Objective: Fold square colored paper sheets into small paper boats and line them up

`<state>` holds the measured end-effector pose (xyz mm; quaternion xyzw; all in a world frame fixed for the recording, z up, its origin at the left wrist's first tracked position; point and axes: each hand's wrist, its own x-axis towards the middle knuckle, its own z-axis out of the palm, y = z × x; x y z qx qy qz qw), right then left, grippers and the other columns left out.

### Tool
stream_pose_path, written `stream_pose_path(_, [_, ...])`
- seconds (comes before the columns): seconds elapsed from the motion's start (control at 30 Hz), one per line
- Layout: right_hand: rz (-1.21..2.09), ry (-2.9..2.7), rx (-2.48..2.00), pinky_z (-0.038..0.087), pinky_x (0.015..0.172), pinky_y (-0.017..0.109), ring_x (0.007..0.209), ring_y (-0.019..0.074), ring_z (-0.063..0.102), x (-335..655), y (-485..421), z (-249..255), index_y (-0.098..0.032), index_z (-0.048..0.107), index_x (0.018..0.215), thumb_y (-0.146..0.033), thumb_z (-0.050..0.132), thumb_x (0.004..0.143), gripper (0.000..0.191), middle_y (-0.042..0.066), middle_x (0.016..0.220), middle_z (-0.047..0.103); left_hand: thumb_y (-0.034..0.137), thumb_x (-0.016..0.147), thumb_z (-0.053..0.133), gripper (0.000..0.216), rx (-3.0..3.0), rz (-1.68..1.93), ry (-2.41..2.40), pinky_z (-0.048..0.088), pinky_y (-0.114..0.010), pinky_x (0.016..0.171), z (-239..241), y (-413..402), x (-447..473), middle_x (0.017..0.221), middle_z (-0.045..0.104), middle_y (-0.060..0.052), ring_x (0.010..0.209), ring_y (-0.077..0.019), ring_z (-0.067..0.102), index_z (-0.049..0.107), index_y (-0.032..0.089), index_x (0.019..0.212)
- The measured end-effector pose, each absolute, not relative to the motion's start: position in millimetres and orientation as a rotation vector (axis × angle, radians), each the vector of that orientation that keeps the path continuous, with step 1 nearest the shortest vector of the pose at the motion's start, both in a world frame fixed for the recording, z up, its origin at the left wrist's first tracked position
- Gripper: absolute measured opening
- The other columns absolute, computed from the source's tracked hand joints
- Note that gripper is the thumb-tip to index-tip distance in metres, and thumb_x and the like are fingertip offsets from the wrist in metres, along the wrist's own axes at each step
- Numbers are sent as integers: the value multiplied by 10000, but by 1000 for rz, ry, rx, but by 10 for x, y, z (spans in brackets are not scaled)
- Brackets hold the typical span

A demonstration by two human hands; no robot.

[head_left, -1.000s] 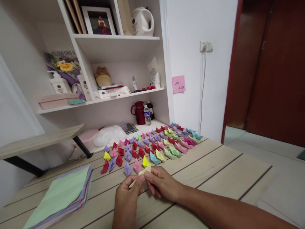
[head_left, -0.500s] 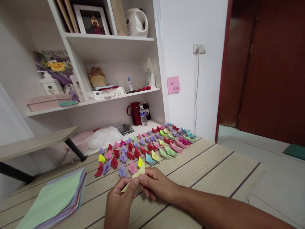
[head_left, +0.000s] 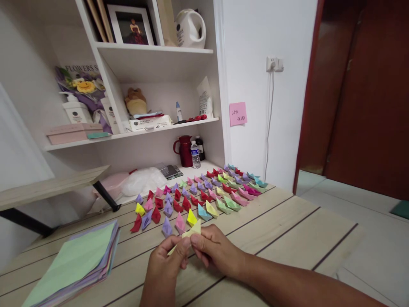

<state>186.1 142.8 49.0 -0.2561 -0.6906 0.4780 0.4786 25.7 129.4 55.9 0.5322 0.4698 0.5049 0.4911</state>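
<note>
A pale yellow paper boat [head_left: 194, 230] is pinched between my two hands, low in the middle of the view. My left hand [head_left: 169, 258] grips its left end between thumb and bent fingers, which hide part of the paper. On its right side, my right hand [head_left: 217, 247] is closed, the thumb pressing near the middle. Just beyond the hands stand many folded paper boats in rows, among them a bright yellow boat [head_left: 191, 218], a pink boat [head_left: 180, 223] and a purple boat [head_left: 166, 227].
A stack of coloured paper [head_left: 76, 260], light green on top, lies at left on the slatted table [head_left: 275, 230]. Behind it stands a small raised shelf [head_left: 54, 185] with black legs. A red jug [head_left: 184, 151] and water bottle [head_left: 195, 154] are at the back.
The whole scene has shifted slightly to the right as the head turned a little left. Both hands still hold the pale yellow paper boat, with hardly any change in grip.
</note>
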Motion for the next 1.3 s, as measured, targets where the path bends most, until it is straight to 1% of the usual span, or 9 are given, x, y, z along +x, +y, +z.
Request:
stream_pose_path(0.1, [1210,-1679,-639,290,414,195,396,70,363,1848,1442,466,-181,512,567,-722,459,909,643,-56,447,448,680,612,758,520,1267,1244,1139,371,-254,593,551,1301,270,495,492,44,534,-116,432,575,196,567])
stream_pose_path(0.2, [1271,-1677,-651,271,367,182,354,61,364,1843,1479,433,-178,531,633,-732,463,901,619,-60,469,482,657,624,769,507,1271,1255,1184,331,-239,572,551,1307,244,495,491,50,520,-99,403,592,185,574])
stream_pose_path(0.37, [1294,-1667,-641,302,361,174,353,58,395,1846,1509,417,-176,551,745,-770,509,847,604,-63,518,523,631,640,780,485,1289,1237,1210,307,-232,569,571,1298,197,495,502,46,532,-96,404,625,174,584])
stream_pose_path(0.53, [1269,-1646,-674,279,362,175,349,55,378,1838,1482,404,-180,514,611,-736,478,889,623,-59,461,486,608,627,800,467,1202,1231,1156,329,-225,561,571,1279,245,489,498,44,523,-92,401,659,164,629])
stream_pose_path(0.7, [1256,-1595,-718,242,338,184,326,62,352,1813,1500,387,-186,522,654,-718,453,912,595,-65,451,490,575,599,827,446,1075,1240,1053,442,-252,619,609,1237,340,617,575,11,574,-105,478,677,163,684])
stream_pose_path(0.87, [1223,-1565,-723,259,351,190,345,67,367,1797,1512,389,-191,507,648,-702,458,919,580,-60,464,490,490,556,875,495,1060,1275,1064,462,-244,635,603,1239,366,696,666,-22,584,-102,518,748,148,890])
stream_pose_path(0.93, [1218,-1566,-716,264,355,190,352,68,372,1796,1511,383,-191,515,669,-696,491,908,559,-61,476,497,487,552,876,489,1075,1304,1102,451,-233,618,595,1251,344,661,666,-18,571,-101,517,753,142,876])
stream_pose_path(1.1, [1218,-1542,-682,274,351,176,385,64,377,1807,1518,392,-187,538,775,-640,613,865,467,-71,543,500,474,547,870,429,1155,1330,1194,399,-223,541,638,1239,280,499,584,23,520,-115,497,765,153,812])
stream_pose_path(1.3, [1227,-1506,-622,322,354,165,423,70,386,1831,1521,445,-207,511,871,-622,652,840,439,-87,586,481,445,567,849,333,1261,1339,1232,357,-215,519,688,1224,276,495,544,45,521,-112,472,770,182,757])
